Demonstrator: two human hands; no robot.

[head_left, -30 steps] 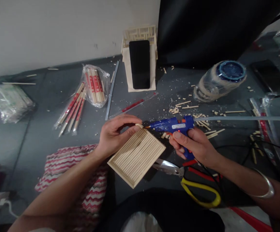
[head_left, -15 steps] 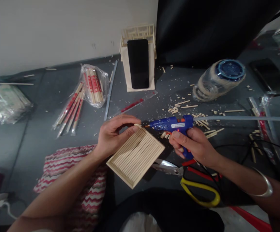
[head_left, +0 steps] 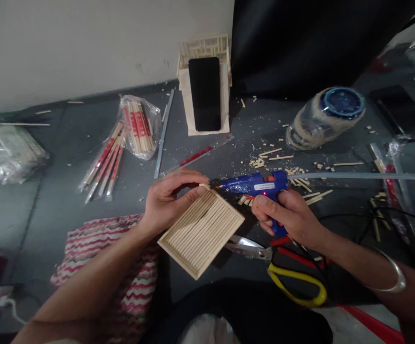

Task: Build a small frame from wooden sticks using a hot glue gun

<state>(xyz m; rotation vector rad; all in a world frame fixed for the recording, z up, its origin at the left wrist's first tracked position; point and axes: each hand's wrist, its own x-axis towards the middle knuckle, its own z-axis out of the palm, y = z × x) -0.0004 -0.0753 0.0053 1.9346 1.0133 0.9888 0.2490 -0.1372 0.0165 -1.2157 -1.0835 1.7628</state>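
Observation:
My left hand [head_left: 173, 198] pinches the upper corner of a wooden stick panel [head_left: 203, 229], a row of thin sticks with a raised rim. The panel is tilted above the table. My right hand [head_left: 288, 212] is wrapped round the handle of a blue glue gun [head_left: 252, 184], which has a small red light lit. Its nozzle points left and is close to the panel's top corner; whether they touch I cannot tell. A long translucent glue stick [head_left: 358, 176] runs out of the gun's back. Beneath the panel's right side lie scissors [head_left: 297, 284] with yellow handles.
Cut stick pieces [head_left: 259, 162] litter the table around the gun. Bagged chopsticks [head_left: 139, 126] lie at the left, near a striped cloth [head_left: 103, 243]. A phone [head_left: 204, 95] leans against a small stick structure [head_left: 207, 45]. A jar [head_left: 325, 117] stands behind the gun; a black cable [head_left: 340, 217] trails right.
Almost nothing differs. My right hand and the glue gun have shifted very slightly to the right; my left hand and the panel stay in place.

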